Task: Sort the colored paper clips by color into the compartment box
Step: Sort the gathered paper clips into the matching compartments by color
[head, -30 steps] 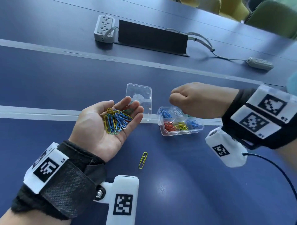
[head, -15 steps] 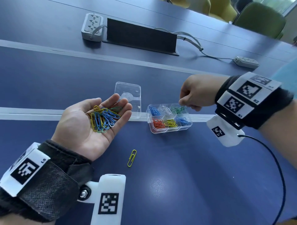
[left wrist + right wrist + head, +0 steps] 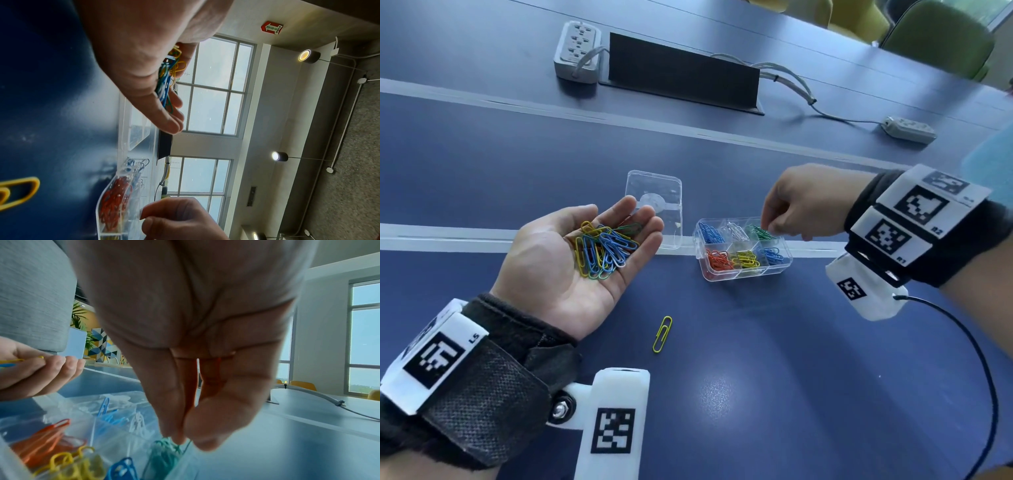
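My left hand (image 3: 551, 260) lies palm up left of the box and cups a pile of blue, yellow and green paper clips (image 3: 604, 250). The clear compartment box (image 3: 748, 277) holds blue, white and green clips in its back row, and red, yellow and blue in front. My right hand (image 3: 772, 224) hovers over the back right compartment. Its thumb and fingertips (image 3: 180, 437) pinch a green clip just above the green clips (image 3: 164, 452). A single yellow clip (image 3: 662, 334) lies on the blue table near my left wrist.
The box's clear lid (image 3: 664, 192) lies flat behind my left fingers. Further back sit a power strip (image 3: 577, 51), a black cable flap (image 3: 681, 72) and a second strip (image 3: 907, 128). A dark cable (image 3: 979, 359) trails from my right wrist. Green chairs (image 3: 935, 37) stand beyond the table.
My right hand moved from a fist over the box's middle to the back right green compartment, its fingers now pinched downward. The left hand stayed cupped with its clips.
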{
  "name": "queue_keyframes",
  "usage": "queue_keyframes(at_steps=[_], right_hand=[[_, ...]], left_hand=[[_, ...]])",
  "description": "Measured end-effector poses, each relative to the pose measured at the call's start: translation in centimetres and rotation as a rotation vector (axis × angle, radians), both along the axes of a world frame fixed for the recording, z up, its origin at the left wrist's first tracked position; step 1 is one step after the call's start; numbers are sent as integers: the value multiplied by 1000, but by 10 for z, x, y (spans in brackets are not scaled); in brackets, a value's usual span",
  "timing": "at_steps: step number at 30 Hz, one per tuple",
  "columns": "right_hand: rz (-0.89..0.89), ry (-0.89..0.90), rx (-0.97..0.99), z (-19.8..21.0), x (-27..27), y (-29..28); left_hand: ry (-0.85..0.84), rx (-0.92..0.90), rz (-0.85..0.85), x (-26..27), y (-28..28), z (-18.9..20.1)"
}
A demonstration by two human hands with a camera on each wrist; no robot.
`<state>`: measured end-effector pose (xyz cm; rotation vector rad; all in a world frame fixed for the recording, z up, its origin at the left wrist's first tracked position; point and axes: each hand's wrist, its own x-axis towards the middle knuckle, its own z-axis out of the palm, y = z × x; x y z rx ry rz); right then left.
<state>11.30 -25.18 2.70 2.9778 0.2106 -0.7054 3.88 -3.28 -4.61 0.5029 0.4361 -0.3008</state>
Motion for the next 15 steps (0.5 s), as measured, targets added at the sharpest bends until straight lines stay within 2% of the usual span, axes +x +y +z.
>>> queue_keyframes(at_steps=[6,15], right_hand=[[130,-139,9,0,0,-7],[126,-188,114,-5,-3,-7]], left_hand=[[0,-7,6,-2,-3,2],[-2,-12,-2,-1,-2,2]])
